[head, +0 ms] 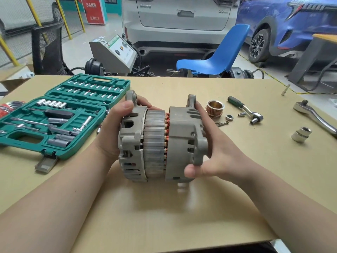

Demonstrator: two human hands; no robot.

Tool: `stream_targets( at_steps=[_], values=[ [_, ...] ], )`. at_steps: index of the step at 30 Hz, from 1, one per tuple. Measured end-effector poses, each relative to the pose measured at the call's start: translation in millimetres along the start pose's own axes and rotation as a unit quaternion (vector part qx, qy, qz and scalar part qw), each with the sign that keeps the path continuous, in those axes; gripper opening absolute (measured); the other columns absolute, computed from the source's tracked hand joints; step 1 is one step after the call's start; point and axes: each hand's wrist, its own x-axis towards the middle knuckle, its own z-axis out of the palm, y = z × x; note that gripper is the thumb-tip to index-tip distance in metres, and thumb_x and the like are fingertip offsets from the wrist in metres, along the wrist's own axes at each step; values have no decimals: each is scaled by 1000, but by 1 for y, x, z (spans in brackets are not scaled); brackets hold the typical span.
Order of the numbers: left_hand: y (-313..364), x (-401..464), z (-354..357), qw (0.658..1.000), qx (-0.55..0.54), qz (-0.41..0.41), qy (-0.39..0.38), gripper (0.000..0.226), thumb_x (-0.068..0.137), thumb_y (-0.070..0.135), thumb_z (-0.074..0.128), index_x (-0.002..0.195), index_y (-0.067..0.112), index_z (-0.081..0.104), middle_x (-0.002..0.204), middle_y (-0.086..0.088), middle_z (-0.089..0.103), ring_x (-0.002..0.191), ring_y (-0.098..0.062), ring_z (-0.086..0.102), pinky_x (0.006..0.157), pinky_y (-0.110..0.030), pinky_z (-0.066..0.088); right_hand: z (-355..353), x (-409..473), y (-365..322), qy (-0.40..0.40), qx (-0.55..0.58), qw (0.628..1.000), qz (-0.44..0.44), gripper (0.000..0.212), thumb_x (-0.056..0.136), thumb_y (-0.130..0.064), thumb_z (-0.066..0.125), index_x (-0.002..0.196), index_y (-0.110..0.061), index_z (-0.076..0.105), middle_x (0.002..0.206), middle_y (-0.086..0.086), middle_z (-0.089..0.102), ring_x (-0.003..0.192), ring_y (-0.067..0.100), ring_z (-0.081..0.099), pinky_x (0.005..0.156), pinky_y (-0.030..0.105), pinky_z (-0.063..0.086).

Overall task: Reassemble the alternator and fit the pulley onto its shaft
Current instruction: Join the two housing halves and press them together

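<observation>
Surface: a tan cardboard sheet point(164, 216) is covering the worktable, with its far edge running across below the cars.
Room: a workshop is showing behind the table, with a silver car point(179, 21) parked tail-on, a blue car point(284, 24) standing to its right, a blue plastic chair point(217, 57) sitting between them and the table, a black mesh bin point(47, 48) standing at the left, and yellow railing posts running along the left side.
Writing: a red sign point(93, 10) at the back is carrying pale characters too small to read; a grey sloped console point(114, 53) is showing a green-and-white label, also unreadable; the silver car's badge is blurred.
Alternator: the alternator point(160, 137) is being held just above the cardboard at the centre, lying on its side, with a gap showing copper windings between the ribbed stator ring and the right housing half.
Left hand: the left hand point(113, 128) is gripping the left housing half, thumb lying over the top.
Right hand: the right hand point(209, 157) is gripping the right housing half, thumb curling under its lower edge.
Pulley: the copper-coloured pulley point(215, 108) is standing on the cardboard just right of the alternator, off its shaft.
Nut: a nut point(229, 117) is lying near the pulley.
Tools: an open green socket case point(62, 114) is lying at the left; a green-handled ratchet point(245, 109), a large chrome ratchet point(315, 115) and a chrome socket point(301, 134) are lying at the right.
</observation>
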Motion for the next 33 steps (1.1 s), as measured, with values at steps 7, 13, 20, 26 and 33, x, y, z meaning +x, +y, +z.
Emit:
stream_targets(
  at_steps=[7,13,20,26,33],
  values=[
    [1,-4,-1,995,60,19,72,68,68,51,83,116,5,66,126,-21,64,115,-33,64,97,-48,57,18,7,-7,48,15,999,-1,140,52,-33,98,163,-50,15,153,-13,54,143,13,50,121,51,38],
    [11,-9,-6,987,76,-54,130,49,99,44,55,137,18,71,113,-9,75,97,-23,74,75,-33,64,28,11,-13,96,7,995,11,130,48,-48,97,158,-54,27,143,-14,59,126,3,62,103,27,54],
    [11,-14,-3,991,5,-40,127,42,95,40,60,126,13,65,98,-10,74,84,-25,74,71,-32,63,48,26,-30,115,127,983,73,71,63,-50,91,127,-47,60,120,-8,76,106,10,75,88,30,62],
    [9,-16,-1,994,-25,-17,100,35,95,33,58,125,14,59,100,-13,73,86,-27,74,75,-33,64,54,32,-39,119,221,954,163,65,76,-58,79,134,-35,62,119,-5,78,105,17,77,85,36,61],
    [14,-19,-5,993,-54,2,101,33,94,31,56,121,12,62,98,-12,74,85,-26,75,74,-34,64,69,33,-44,155,143,968,137,81,62,-63,86,135,-45,55,132,-5,69,119,21,70,97,45,58]
  ],
)
